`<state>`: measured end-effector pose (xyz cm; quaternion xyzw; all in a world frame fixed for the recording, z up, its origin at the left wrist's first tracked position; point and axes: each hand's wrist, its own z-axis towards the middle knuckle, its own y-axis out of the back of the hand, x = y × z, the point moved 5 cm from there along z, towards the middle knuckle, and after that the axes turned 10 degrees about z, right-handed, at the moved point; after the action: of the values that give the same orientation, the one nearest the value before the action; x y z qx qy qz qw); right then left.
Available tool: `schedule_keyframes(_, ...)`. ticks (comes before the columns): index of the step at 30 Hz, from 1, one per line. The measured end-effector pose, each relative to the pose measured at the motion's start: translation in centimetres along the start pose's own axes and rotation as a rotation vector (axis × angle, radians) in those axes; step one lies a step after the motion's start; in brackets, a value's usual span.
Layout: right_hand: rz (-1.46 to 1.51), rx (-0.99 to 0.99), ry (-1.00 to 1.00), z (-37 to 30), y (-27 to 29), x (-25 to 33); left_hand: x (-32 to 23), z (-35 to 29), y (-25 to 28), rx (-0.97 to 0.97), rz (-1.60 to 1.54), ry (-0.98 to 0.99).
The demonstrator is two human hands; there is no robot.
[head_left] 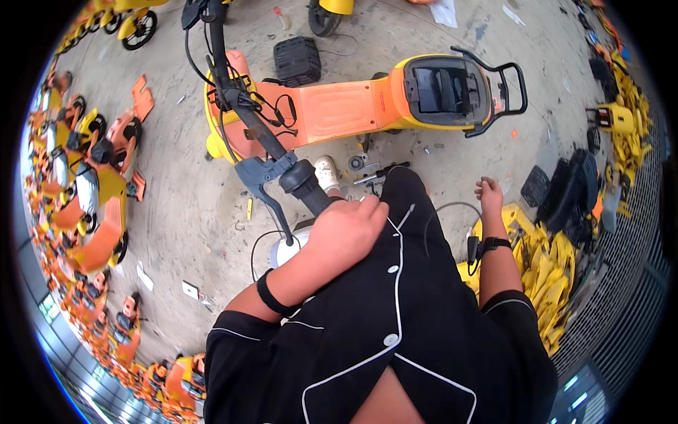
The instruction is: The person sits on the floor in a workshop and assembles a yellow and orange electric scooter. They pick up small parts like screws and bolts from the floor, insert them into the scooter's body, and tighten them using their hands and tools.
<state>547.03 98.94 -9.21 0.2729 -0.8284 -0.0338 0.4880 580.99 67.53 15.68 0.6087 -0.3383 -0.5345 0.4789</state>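
Scooter [335,112] beyond hands [346,227] [489,194]; handlebar grip [305,186] near left one.

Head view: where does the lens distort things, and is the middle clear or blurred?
Head view, rim: the slatted wall curves at right, the parked scooters look squeezed at left, and the corners go black; head view, middle: the near scooter, left hand and right hand look fairly clear.
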Motion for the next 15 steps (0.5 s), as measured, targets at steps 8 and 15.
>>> schedule_keyframes(8, 0.096, -0.006, 0.045, -8.6, -1.7, 2.2, 0.1, -2.0, 0.0, -0.092, -0.032, -0.039)
schedule_keyframes(15, 0.256, 0.108, 0.015, -10.5, -1.0, -3.0, -1.3, -2.5, -0.2, -0.099, 0.128, -0.035)
